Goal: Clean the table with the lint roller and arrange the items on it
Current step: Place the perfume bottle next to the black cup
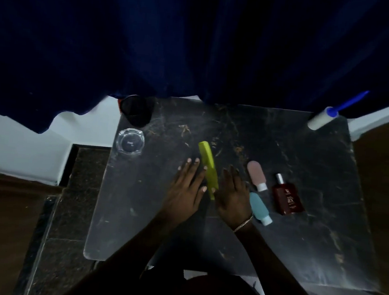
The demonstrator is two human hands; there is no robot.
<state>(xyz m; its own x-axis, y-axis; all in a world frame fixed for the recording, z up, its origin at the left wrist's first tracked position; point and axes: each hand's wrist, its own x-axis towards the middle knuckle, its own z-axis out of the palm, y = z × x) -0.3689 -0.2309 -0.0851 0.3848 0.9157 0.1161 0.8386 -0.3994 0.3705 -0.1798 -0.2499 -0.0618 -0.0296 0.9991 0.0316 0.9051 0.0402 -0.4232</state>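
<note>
A: Where's the lint roller?

B: At the far right corner of the bench, lying tilted with its blue handle reaching out past the edge toward the dark blue curtain. It is well apart from both hands.

A: And the hands?

B: Both are flat over the middle of the bench, fingers spread and loose, gripping nothing. The left hand lies just left of a green comb, its fingertips near the comb's edge; I cannot tell whether they touch it. The right hand lies just right of the comb, with a thin bracelet on the wrist.

A: What else is nearby?

B: Just beside the right hand, a teal bottle and a pink bottle lie on their sides. A dark red perfume bottle lies right of those. At the far left sit a clear glass ashtray and a black cup.
</note>
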